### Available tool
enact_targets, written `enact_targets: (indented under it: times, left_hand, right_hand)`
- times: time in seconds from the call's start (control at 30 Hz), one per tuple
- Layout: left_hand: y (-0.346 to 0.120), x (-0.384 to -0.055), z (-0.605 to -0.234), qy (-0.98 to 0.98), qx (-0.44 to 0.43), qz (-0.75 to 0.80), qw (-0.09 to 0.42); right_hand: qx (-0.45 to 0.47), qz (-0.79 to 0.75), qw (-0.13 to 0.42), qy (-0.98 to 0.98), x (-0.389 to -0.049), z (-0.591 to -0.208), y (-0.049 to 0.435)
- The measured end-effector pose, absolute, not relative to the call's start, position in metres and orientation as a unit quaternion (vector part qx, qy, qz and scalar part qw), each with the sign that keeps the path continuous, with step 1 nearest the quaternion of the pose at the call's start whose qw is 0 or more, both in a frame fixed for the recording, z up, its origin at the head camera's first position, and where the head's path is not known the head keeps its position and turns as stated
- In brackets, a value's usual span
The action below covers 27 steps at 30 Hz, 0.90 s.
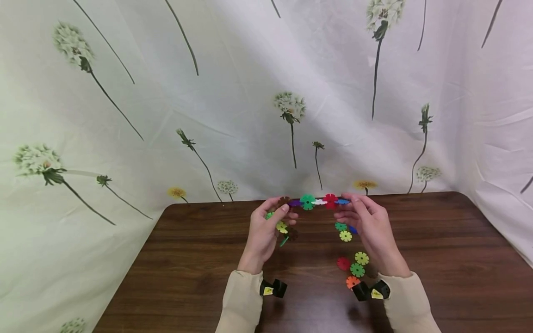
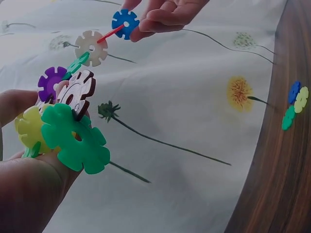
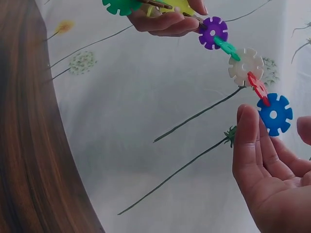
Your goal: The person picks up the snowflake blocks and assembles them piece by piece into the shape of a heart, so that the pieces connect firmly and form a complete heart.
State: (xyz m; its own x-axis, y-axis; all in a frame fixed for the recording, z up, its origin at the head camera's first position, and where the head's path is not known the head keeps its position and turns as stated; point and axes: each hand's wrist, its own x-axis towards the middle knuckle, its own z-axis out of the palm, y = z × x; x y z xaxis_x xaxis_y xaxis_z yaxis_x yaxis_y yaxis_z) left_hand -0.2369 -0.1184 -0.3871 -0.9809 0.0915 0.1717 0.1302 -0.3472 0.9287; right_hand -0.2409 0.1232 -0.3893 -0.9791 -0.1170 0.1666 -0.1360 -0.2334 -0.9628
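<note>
A chain of notched, flower-shaped plastic building discs stretches between both hands, with purple, green (image 1: 307, 202), white (image 1: 319, 202), red (image 1: 331, 201) and blue pieces in a row. My left hand (image 1: 263, 226) grips its left end. Close to that thumb are a green disc (image 2: 75, 138), a brown disc (image 2: 83, 92) and a yellow disc (image 2: 31, 128), partly overlapping. At the other end, the blue disc (image 3: 275, 114) sits by the extended fingertips of my right hand (image 1: 372, 224). In the right wrist view, a gap shows between that disc and the right thumb.
On the dark wooden table (image 1: 187, 277), loose discs lie below the right hand, among them a red disc (image 1: 343, 263) and an orange disc (image 1: 352, 282). A white cloth (image 1: 233, 115) printed with dandelions hangs behind the table. Each wrist wears a small black camera.
</note>
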Motion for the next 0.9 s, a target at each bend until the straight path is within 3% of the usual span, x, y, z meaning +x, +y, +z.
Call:
enact_targets:
  times: [0.5,0.63,0.9]
  left_hand:
    - [-0.121,-0.239,-0.388,-0.574,-0.075,-0.815,0.026]
    - [-0.122,-0.240,-0.388,-0.578,-0.064,-0.813,0.026]
    - [-0.121,-0.240,-0.387,-0.561,-0.043,-0.827,0.013]
  right_hand:
    - [0.101,0.678,0.021,-0.727,-0.255,-0.404,0.167]
    - [0.122,0.556,-0.020,-0.822,-0.260,-0.422,0.189]
    - [0.259,0.423,-0.153,-0.855,-0.266,-0.460,0.210]
